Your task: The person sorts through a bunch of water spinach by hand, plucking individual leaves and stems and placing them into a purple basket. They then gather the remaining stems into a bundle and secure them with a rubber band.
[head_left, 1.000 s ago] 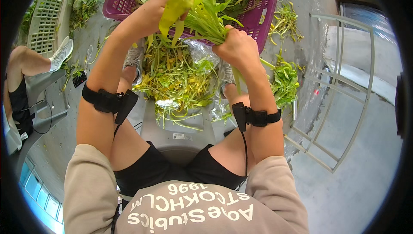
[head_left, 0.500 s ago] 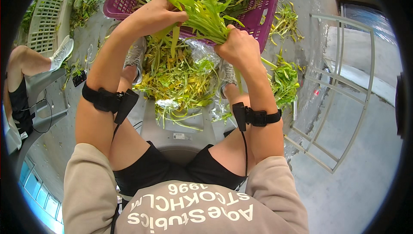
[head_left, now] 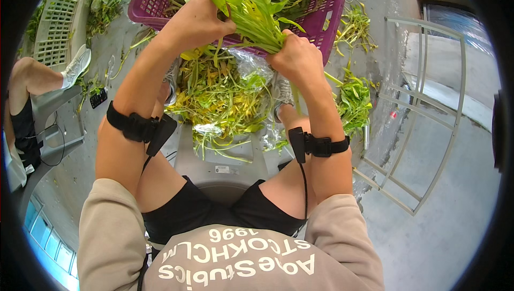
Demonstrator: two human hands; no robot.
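Above the near edge of a purple plastic crate (head_left: 333, 15), my right hand (head_left: 297, 59) is closed round the stems of a bunch of leafy greens (head_left: 256, 27). The leaves fan out up and to the left. My left hand (head_left: 195, 22) is closed at the left side of the bunch, thumb pressed toward the fingers against its leaves; the fingertips are partly hidden. More greens, duller in colour, lie inside the crate. Below my hands, between my feet, is a heap of yellowed leaves and stems (head_left: 219, 95) with some clear plastic film (head_left: 251, 65).
Loose greens (head_left: 354, 101) lie on the floor by my right leg. A metal frame (head_left: 423, 114) stands at the right. To the left are a pale slatted crate (head_left: 56, 23), another person's leg (head_left: 40, 77) and a small black keypad-like object (head_left: 98, 98).
My left hand and forearm have shifted slightly to the right, and the left wrist has turned a little. My right hand has kept its grip on the stems, almost still.
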